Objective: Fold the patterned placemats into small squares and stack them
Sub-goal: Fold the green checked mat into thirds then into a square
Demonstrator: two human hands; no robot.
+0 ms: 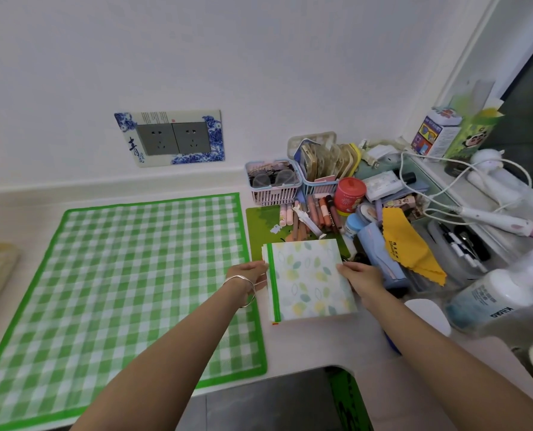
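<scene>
**Folded leaf mat gripped at both edges**

Between both hands: folded leaf mat (308, 279), small square, green strip along left edge, several layers showing at far-left corner. Gripped at left edge by left hand (252, 273), fingers curled round the edge; bracelet (243, 286) on that wrist. Pinched at right edge by right hand (360, 273), thumb on top. Placed right of centre over white tabletop (305, 346), just beside large green checked mat (128, 284) spread flat to the left. Cannot tell whether resting on tabletop or lifted slightly. Far edge overlapping dark green pad (260, 225) carrying pens (318, 213). Behind: two baskets (273, 185), red tin (349, 195). To the right: blue case (380, 253), yellow cloth (408, 244), white bottle (492, 303), blurred. On wall: double socket (173, 139) in blue-and-white frame.
</scene>
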